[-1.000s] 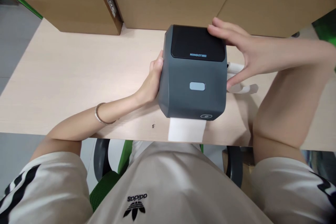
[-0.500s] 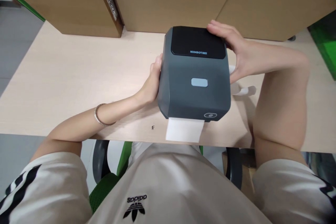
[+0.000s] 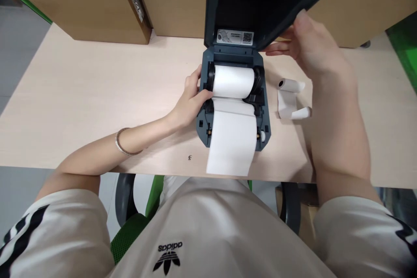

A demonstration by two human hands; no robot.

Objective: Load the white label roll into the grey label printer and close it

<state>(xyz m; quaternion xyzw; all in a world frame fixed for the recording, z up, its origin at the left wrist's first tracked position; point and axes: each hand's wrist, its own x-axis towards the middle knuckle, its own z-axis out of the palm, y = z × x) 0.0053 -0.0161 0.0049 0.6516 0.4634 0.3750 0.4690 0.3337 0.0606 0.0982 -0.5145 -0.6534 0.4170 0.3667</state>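
- Two-handed at the printer (image 3: 260, 100), one hand to each side.
- Held at the left side by the left hand (image 3: 186, 107), curled against the wall, with thumb hooked over the rim just beside the paper roll (image 3: 233, 81) and fingers partly hidden.
- Met at the right edge of the lid (image 3: 260, 4) by the right hand (image 3: 316, 52), partly open and slightly blurred, digits spread; cannot tell whether gripping the lid or only bearing against it.
- Positioned on the pale tabletop (image 3: 81, 87), close to the front edge, between the two forearms.
- Found wide open at the rear hinge, with a dark hollow and a printed sticker (image 3: 235, 37) visible inside the lid.
- Loaded with the white paper roll, seated crosswise between black holders.
- Overlaid at the front by a white paper strip (image 3: 232, 139), blank on the visible face, extending past the body toward the table edge.
- Fitted with a small white knob (image 3: 263, 136) at the front right corner.
- Accompanied on the right by a loose paper piece (image 3: 286, 103), curled at both ends, lying apart from the body.
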